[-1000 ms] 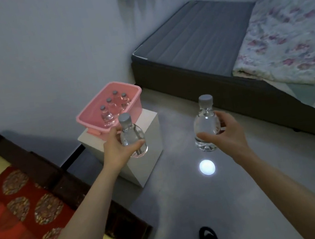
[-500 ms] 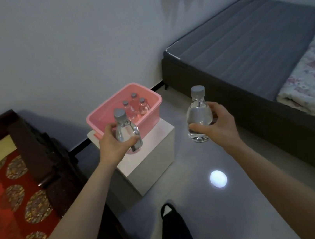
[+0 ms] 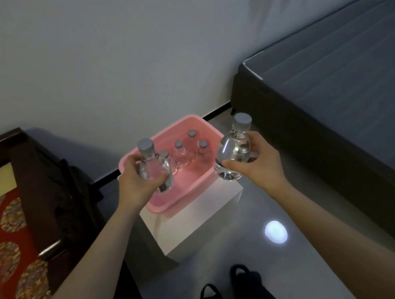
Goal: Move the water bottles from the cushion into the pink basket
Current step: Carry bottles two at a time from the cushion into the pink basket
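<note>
Head view: both hands have come forward since half a second ago. The left hand point(image 3: 138, 183) grasps a clear water bottle point(image 3: 154, 169), now held upright over the near left part of the pink basket point(image 3: 210, 132). The right hand point(image 3: 257, 163) grips a second bottle point(image 3: 233, 153), tilted, at the basket's right rim. Four bottles point(image 3: 181, 154) already stand inside. The basket sits on a white box point(image 3: 197, 222), nearer than before.
</note>
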{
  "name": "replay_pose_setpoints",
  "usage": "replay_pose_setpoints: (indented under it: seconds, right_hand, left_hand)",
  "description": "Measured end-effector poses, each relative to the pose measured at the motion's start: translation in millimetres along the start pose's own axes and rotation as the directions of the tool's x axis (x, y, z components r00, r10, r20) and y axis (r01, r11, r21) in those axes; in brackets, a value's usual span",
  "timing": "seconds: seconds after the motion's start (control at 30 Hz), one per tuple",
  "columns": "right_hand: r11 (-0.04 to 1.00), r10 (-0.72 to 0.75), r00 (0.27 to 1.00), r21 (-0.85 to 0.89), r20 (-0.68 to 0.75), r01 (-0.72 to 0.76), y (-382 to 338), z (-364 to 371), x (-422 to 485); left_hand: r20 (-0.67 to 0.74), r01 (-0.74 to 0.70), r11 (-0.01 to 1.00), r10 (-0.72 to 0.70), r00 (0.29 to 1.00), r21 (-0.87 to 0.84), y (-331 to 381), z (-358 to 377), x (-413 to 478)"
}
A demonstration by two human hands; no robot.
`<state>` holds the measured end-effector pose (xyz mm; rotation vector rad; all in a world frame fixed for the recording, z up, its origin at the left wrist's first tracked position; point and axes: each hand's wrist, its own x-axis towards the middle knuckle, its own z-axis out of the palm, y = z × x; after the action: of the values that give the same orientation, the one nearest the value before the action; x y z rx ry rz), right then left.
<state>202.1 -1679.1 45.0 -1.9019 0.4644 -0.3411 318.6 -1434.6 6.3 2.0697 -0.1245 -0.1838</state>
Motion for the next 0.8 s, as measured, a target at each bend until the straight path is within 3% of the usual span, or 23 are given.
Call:
replay_pose_setpoints:
  seconds: [0.4,0.63,0.8]
  right_hand:
    - [0.988,0.115,0.965,-0.124,0.235,-0.088,54.3,85.6,128.4]
    - [0.968,0.193,0.92,-0.218,0.342,-0.123,103.6,128.4,181.7]
    - [0.936,0.253,0.837,-0.341,0.486,-0.085,138.5,155.4,208.7]
  left_hand:
    - [-0.061,0.225,0.974,-0.226,0.972,-0.018,-39.8,34.8,75.4]
    - [-0.228,0.406,0.911,-0.411,0.883,-0.071,-75.1,71.1,112.0]
    - [-0.27,0.485,0.871,-0.485,0.831,-0.072,-109.7,94.2,130.0]
